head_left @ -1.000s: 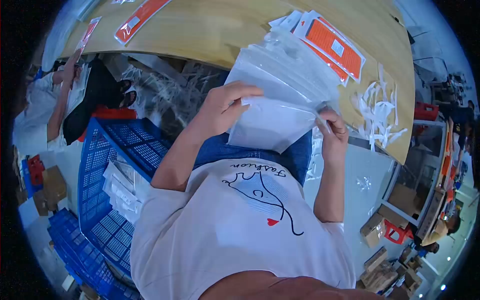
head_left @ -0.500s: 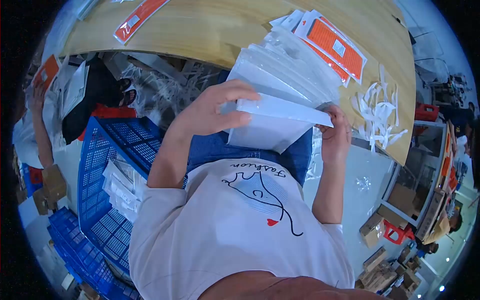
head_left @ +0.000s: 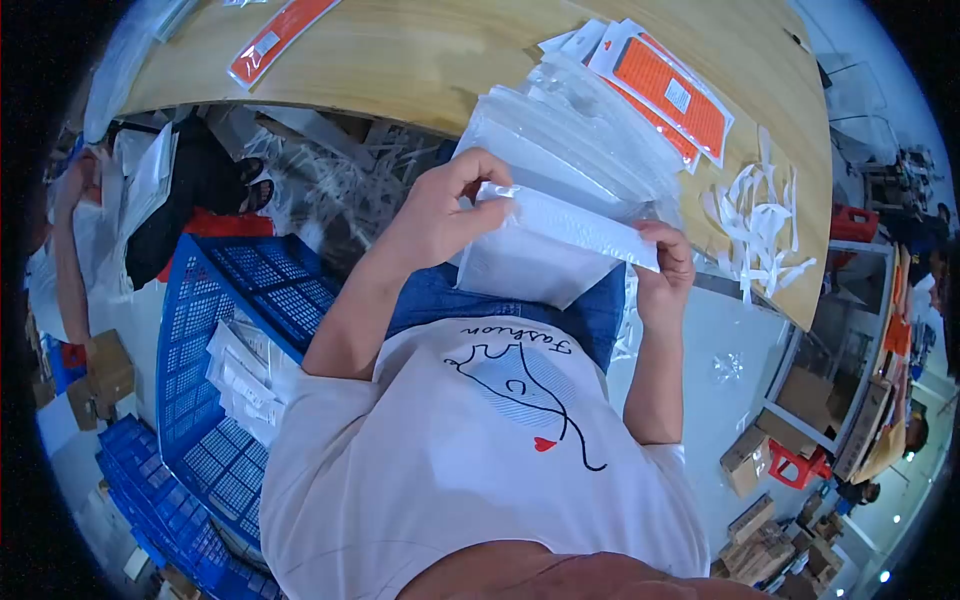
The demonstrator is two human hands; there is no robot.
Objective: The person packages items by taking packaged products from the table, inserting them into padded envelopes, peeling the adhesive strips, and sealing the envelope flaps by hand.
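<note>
A white plastic mailing bag (head_left: pixel 540 265) rests over my lap, its shiny, slightly bumpy flap (head_left: pixel 570 225) folded toward me. My left hand (head_left: pixel 455 205) pinches the flap's left end between thumb and fingers. At the other end, my right hand (head_left: pixel 667 262) grips the flap's corner with curled fingers. Just beyond lies a fanned stack of similar bags (head_left: pixel 570 140), overhanging the table edge. Orange packaged items (head_left: pixel 670 90) with white labels lie behind the stack. To the right is a tangle of white strips (head_left: pixel 755 220).
A blue plastic basket (head_left: pixel 215 300) stands at my left with several white packets (head_left: pixel 245 380) in it. Another orange package (head_left: pixel 280 40) lies on the wooden table (head_left: pixel 420 60). At far left, another person's arm (head_left: pixel 70 250) shows. Cardboard boxes (head_left: pixel 745 460) sit on the floor at right.
The flap has turned over toward me, showing its bumpy surface. My left hand has shifted slightly up and my right hand slightly down. The other person's orange package has left view.
</note>
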